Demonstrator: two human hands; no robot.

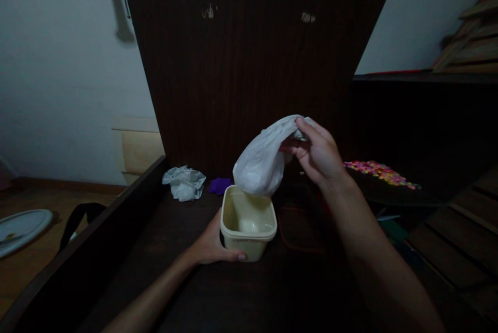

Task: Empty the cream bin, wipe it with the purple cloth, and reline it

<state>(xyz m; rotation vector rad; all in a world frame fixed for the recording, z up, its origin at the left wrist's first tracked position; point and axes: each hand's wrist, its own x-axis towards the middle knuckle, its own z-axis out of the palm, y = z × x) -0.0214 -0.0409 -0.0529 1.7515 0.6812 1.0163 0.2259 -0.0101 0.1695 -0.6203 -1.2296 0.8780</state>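
Observation:
My left hand (pixel 220 242) is wrapped round the left side of a cream plastic tub (pixel 249 247), thumb across its front. The tub stands upright and uncovered on the dark wooden surface, and the part of its inside that shows holds nothing. Above its back rim hangs a white plastic bag (pixel 260 162), pinched at the top by my right hand (pixel 315 149). The bag's lower end bulges; what is inside is hidden. Whether the bag touches the rim I cannot tell. To the right of the tub lies a reddish rectangular outline (pixel 299 229), perhaps a lid, dim in shadow.
A crumpled whitish plastic bag (pixel 184 182) and a small purple piece (pixel 220 185) lie behind the tub, near the upright dark panel (pixel 249 63). A raised edge (pixel 97 234) borders the left. Colourful flower-like pieces (pixel 379 171) lie at right; a white oval object (pixel 23 226) is low at left.

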